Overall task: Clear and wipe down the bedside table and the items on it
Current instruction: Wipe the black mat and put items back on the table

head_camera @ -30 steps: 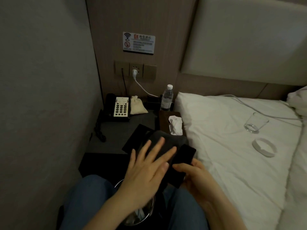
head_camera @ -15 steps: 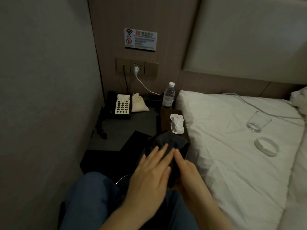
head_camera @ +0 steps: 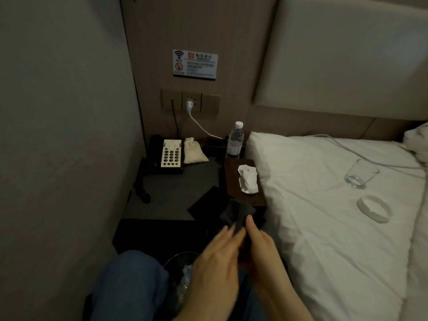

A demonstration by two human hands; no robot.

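Over my lap, my right hand [head_camera: 261,249] grips a black flat item, mostly hidden between my hands, with its thumb pointing up. A dark grey cloth [head_camera: 236,214] is draped over that item. My left hand [head_camera: 215,262], motion-blurred, presses the cloth with straight fingers. Beyond them is the grey bedside table [head_camera: 166,193]. On it stand a black telephone [head_camera: 170,154], a beige drawstring pouch [head_camera: 193,151], a water bottle [head_camera: 234,140], a brown tissue box [head_camera: 234,181] and a black flat pad [head_camera: 205,202].
A clear glass [head_camera: 360,173] and a white ashtray [head_camera: 374,208] lie on the white bed [head_camera: 324,228] to the right. A bin with a clear liner [head_camera: 180,274] sits between my knees. A white cable [head_camera: 201,126] runs from the wall socket. The wall is close on the left.
My hands have drawn together and back toward my lap. The cloth now covers the black flat item, which showed plainly a second ago. My left hand slid down along the cloth.
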